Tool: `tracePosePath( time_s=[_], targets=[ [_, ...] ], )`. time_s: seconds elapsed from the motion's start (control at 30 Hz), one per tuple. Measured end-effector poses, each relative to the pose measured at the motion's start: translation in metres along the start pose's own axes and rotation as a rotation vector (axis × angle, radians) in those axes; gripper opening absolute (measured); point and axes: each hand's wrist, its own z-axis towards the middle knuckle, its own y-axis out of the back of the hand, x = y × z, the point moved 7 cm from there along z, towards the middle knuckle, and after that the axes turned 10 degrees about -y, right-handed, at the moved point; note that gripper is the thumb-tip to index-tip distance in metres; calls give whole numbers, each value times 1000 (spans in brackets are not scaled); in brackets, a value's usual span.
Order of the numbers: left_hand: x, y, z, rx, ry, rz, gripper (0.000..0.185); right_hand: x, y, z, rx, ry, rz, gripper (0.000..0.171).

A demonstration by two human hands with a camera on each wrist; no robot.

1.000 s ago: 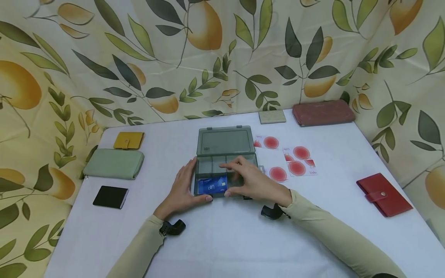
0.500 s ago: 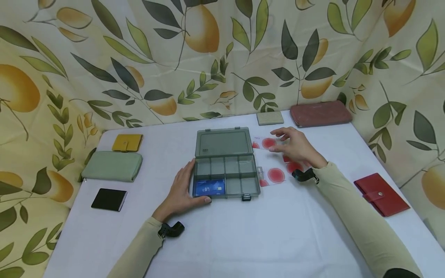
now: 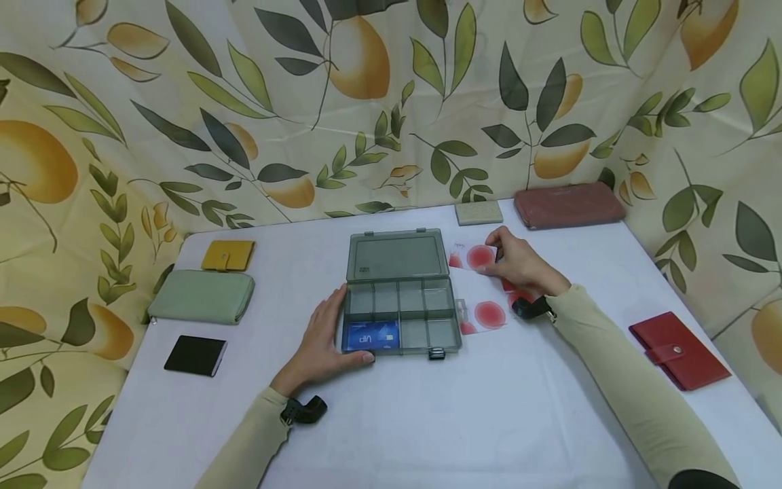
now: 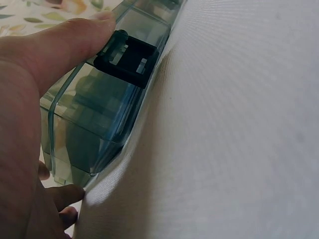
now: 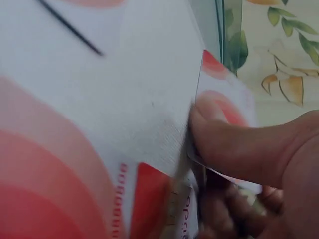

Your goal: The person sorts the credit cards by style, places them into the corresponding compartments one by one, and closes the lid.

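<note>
A translucent grey-green compartment box [image 3: 430, 333] lies with its lid laid back on the table. A blue card [image 3: 373, 335] marked VIP sits in its front left compartment. My left hand [image 3: 318, 343] rests against the box's front left corner, fingers along the side and thumb along the front. The left wrist view shows the thumb by a dark latch [image 4: 127, 58]. Right of the box, my right hand [image 3: 519, 261] pinches a white card with red circles [image 3: 479, 257]; the thumb lies on this card in the right wrist view, while the other fingers are partly hidden.
More red-and-white cards [image 3: 491, 314] lie right of the box. At left are a yellow wallet [image 3: 227, 255], a green wallet [image 3: 201, 297] and a black flat item [image 3: 195, 355]. A beige item [image 3: 478, 212], a brown wallet [image 3: 569, 205] and a red wallet [image 3: 680, 350] lie at right.
My right hand has moved from above the box to the cards on the right and now pinches one. The blue card stays in its compartment. My left hand keeps its place at the box.
</note>
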Motion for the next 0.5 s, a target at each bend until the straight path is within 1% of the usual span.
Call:
tracePosePath(
  time_s=[0.1,0.17,0.2,0.3,0.37,0.43,0.5],
  targets=[
    [0,-1,0,2,6,2,135,5,2,-7,-3,59,36,46],
    [0,-1,0,3,11,4,134,10,6,-13,-16,95,87,47],
    [0,-1,0,4,14,4,134,12,9,-17,-23,96,125,48],
    [0,-2,0,9,23,4,134,17,19,-28,-58,74,259,52],
    [0,-2,0,11,25,4,134,21,26,-36,-84,45,326,55],
    [0,-2,0,14,24,6,134,24,28,-44,-61,18,410,56],
    [-1,-2,0,14,19,4,134,27,25,-53,-6,-7,487,58]
  ],
)
